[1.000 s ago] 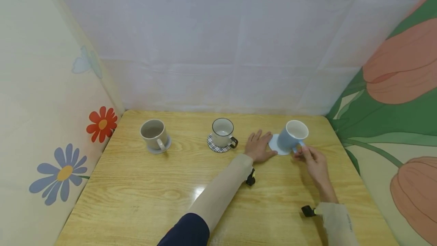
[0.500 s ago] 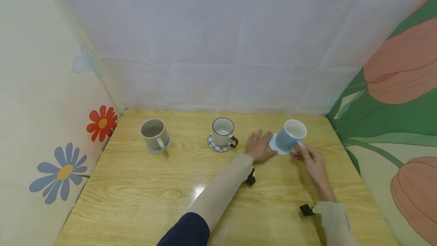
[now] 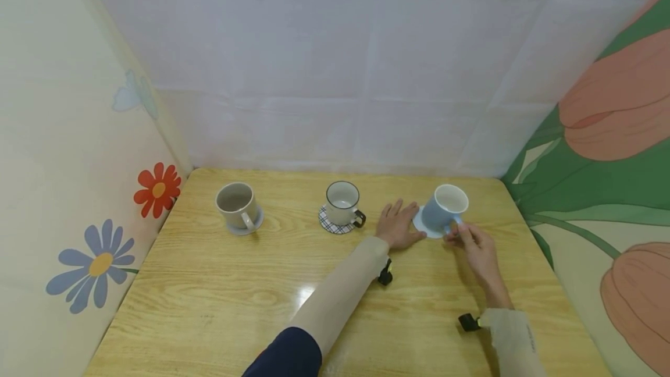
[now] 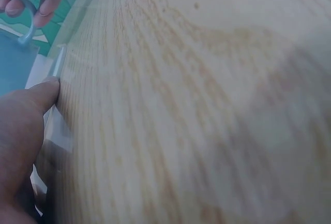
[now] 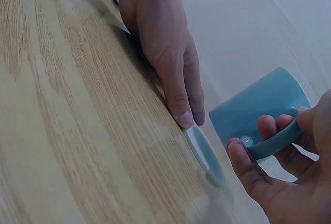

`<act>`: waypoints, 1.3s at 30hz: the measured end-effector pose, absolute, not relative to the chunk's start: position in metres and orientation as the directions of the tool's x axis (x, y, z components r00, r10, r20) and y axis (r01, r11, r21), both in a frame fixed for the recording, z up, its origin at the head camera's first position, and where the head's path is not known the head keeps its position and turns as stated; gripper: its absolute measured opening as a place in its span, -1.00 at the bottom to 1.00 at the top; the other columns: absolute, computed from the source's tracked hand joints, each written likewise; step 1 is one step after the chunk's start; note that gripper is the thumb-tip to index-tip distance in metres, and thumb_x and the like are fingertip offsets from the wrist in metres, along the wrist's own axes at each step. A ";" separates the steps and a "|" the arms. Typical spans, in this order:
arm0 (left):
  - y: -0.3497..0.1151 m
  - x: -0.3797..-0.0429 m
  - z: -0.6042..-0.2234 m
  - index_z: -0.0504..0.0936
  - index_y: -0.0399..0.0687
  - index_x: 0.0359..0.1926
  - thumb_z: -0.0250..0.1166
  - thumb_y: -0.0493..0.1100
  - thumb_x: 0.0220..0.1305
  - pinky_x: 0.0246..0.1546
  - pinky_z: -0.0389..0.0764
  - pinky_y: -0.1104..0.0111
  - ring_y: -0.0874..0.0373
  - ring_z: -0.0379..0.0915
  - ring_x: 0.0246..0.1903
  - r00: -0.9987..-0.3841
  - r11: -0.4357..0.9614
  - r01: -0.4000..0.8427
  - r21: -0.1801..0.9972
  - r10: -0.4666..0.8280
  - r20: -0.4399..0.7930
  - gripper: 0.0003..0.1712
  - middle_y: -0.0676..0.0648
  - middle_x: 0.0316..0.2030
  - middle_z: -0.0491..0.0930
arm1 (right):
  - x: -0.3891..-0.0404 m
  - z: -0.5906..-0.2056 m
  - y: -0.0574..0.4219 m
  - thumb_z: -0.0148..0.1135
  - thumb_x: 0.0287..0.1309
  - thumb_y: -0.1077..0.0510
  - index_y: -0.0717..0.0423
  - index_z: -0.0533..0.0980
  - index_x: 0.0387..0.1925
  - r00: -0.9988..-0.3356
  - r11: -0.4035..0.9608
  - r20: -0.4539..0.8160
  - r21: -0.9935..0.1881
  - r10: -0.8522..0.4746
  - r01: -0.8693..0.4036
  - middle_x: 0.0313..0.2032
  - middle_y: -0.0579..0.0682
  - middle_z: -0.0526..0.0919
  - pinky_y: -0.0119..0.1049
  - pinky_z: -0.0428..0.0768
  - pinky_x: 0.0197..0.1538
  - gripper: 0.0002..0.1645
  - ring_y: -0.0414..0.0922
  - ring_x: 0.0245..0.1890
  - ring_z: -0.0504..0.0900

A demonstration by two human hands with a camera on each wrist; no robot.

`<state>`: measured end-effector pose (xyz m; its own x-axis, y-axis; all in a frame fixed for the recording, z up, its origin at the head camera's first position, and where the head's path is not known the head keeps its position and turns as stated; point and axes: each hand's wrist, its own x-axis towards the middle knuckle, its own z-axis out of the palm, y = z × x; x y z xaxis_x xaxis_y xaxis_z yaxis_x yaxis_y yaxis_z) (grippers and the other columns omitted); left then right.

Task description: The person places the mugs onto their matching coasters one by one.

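Note:
By its handle, my right hand (image 3: pixel 477 249) holds a light blue mug (image 3: pixel 442 209) with a white inside. In the right wrist view the mug (image 5: pixel 261 107) hangs tilted just off a pale blue round coaster (image 5: pixel 204 154), with a gap between them. My left hand (image 3: pixel 396 227) lies on the table with fingers spread, its thumb and a fingertip at the coaster's left edge. To its left, a white mug (image 3: pixel 341 201) with a dark rim and black handle stands on a checked coaster (image 3: pixel 331 227).
A grey-beige mug (image 3: pixel 234 203) stands on a grey coaster (image 3: pixel 259 221) at the left of the wooden table (image 3: pixel 220 295). A white cloth (image 3: pixel 293 74) hangs behind the table's back edge. Flower-printed cloths flank both sides.
My right hand has shifted slightly left with the blue mug, which now sits further over the coaster in the head view. The left hand stays in place.

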<state>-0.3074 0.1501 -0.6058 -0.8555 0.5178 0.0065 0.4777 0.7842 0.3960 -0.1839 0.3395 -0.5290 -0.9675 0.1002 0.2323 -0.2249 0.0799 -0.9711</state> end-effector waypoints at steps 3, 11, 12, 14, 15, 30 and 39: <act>0.150 -0.306 -0.604 0.15 0.47 0.67 0.17 0.54 0.40 0.72 -0.17 0.07 0.10 -0.19 0.72 -0.859 0.786 0.473 0.399 0.511 0.011 -0.06 0.30 0.68 0.01 | -0.184 -0.528 0.339 0.03 0.65 0.21 0.83 0.37 -0.09 -0.969 0.089 0.227 -0.972 0.098 -0.219 -0.30 0.05 0.81 -0.36 0.82 -0.10 -0.46 -0.20 -0.26 0.82; 0.148 -0.298 -0.591 0.17 0.46 0.67 0.22 0.50 0.40 0.72 -0.22 0.08 0.11 -0.21 0.72 -0.867 0.790 0.444 0.423 0.497 -0.019 -0.07 0.29 0.68 0.02 | -0.183 -0.529 0.337 0.03 0.65 0.22 0.83 0.37 -0.07 -0.969 0.088 0.223 -0.973 0.104 -0.214 -0.30 0.05 0.80 -0.34 0.82 -0.10 -0.47 -0.20 -0.26 0.82; 0.148 -0.298 -0.591 0.17 0.46 0.67 0.22 0.50 0.40 0.72 -0.22 0.08 0.11 -0.21 0.72 -0.868 0.791 0.442 0.423 0.496 -0.022 -0.07 0.29 0.68 0.03 | -0.183 -0.530 0.337 0.03 0.65 0.23 0.84 0.36 -0.07 -0.969 0.083 0.223 -0.973 0.104 -0.215 -0.30 0.06 0.80 -0.34 0.82 -0.09 -0.47 -0.19 -0.26 0.82; 0.148 -0.297 -0.590 0.19 0.44 0.66 0.24 0.48 0.40 0.72 -0.23 0.08 0.11 -0.21 0.72 -0.868 0.787 0.439 0.432 0.496 -0.021 -0.07 0.28 0.68 0.04 | -0.183 -0.531 0.337 0.03 0.65 0.23 0.83 0.37 -0.08 -0.969 0.084 0.226 -0.972 0.104 -0.218 -0.30 0.06 0.80 -0.33 0.82 -0.09 -0.48 -0.19 -0.26 0.82; 0.148 -0.298 -0.590 0.18 0.44 0.67 0.24 0.48 0.40 0.72 -0.23 0.08 0.11 -0.21 0.72 -0.868 0.788 0.441 0.430 0.496 -0.019 -0.07 0.29 0.68 0.04 | -0.183 -0.531 0.337 0.03 0.65 0.23 0.83 0.37 -0.08 -0.969 0.082 0.226 -0.973 0.104 -0.218 -0.30 0.06 0.80 -0.32 0.82 -0.09 -0.48 -0.18 -0.26 0.82; 0.149 -0.303 -0.601 0.16 0.45 0.67 0.17 0.54 0.41 0.72 -0.20 0.06 0.09 -0.21 0.72 -0.855 0.781 0.476 0.404 0.518 0.007 -0.06 0.28 0.69 0.01 | -0.185 -0.534 0.336 0.03 0.65 0.22 0.85 0.36 -0.10 -0.969 0.067 0.219 -0.975 0.114 -0.213 -0.33 0.07 0.80 -0.33 0.83 -0.13 -0.46 -0.19 -0.28 0.83; 0.150 -0.305 -0.602 0.11 0.47 0.69 0.13 0.57 0.40 0.72 -0.21 0.06 0.10 -0.23 0.72 -0.860 0.794 0.469 0.386 0.511 -0.007 -0.04 0.30 0.69 -0.02 | -0.185 -0.534 0.336 0.03 0.65 0.20 0.84 0.36 -0.09 -0.972 0.078 0.207 -0.977 0.107 -0.199 -0.32 0.06 0.80 -0.33 0.82 -0.12 -0.45 -0.17 -0.28 0.83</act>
<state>-0.3046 0.1501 -0.6021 -0.8597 0.5108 -0.0074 0.4686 0.7944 0.3864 -0.1849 0.3361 -0.5336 -0.9725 0.1069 0.2070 -0.1994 0.0775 -0.9768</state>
